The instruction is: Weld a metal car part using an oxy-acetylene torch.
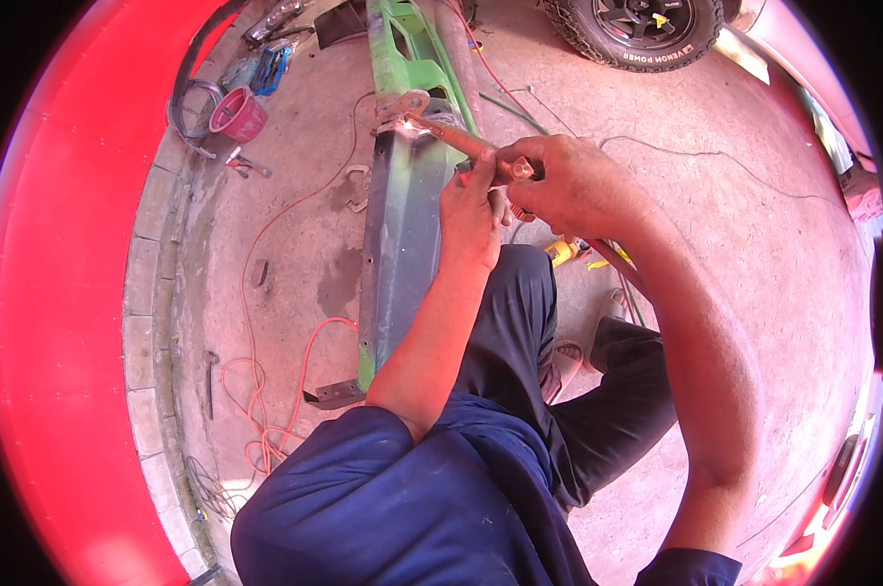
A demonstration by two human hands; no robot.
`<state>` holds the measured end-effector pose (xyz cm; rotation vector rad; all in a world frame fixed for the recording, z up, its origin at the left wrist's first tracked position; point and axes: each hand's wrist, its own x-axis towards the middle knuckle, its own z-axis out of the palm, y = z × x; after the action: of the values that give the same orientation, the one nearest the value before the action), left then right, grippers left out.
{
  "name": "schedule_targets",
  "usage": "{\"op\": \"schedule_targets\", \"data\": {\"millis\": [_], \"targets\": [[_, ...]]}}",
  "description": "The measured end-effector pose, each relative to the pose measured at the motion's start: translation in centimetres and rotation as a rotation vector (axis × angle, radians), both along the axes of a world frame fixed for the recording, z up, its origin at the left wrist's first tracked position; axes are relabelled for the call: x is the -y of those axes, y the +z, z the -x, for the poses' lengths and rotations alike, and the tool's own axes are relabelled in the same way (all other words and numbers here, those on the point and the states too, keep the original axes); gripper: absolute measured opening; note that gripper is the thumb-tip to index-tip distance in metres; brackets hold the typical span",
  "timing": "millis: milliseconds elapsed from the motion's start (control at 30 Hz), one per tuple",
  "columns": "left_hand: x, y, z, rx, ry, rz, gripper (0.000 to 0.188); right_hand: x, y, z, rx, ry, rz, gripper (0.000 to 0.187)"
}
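A copper-coloured torch (453, 139) slants over the far end of a long, smooth grey metal beam (399, 244), its tip at a bright glow. The right hand (580, 186) curls around the torch's back end; the left hand (469, 215) bends its fingers against it. A green metal frame (424, 74) with big holes meets the beam. Farther out on rough concrete (300, 249) sit a round pink bucket (238, 115) and a knobbly rubber tire (647, 61).

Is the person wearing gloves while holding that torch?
No, the left hand and right hand at the torch are both plainly bare.
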<state>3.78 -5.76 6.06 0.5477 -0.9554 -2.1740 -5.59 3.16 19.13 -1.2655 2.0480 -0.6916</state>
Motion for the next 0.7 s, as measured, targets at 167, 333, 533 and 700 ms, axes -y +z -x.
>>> {"op": "schedule_targets", "data": {"millis": [167,333,533,700], "targets": [[-0.1,0.2,0.0,0.013,0.016,-0.015,0.03,0.1,0.2,-0.1,-0.02,-0.007,-0.008,0.037],[-0.1,0.1,0.0,0.005,-0.007,-0.011,0.03,0.1,0.0,0.1,-0.022,-0.001,-0.017,0.037],[0.0,-0.1,0.0,0.008,-0.001,-0.014,0.029,0.1,-0.3,0.1,-0.016,-0.004,-0.001,0.035],[-0.2,-0.1,0.1,-0.003,0.009,-0.027,0.028,0.0,-0.9,0.3,-0.075,0.023,0.043,0.032]]}}
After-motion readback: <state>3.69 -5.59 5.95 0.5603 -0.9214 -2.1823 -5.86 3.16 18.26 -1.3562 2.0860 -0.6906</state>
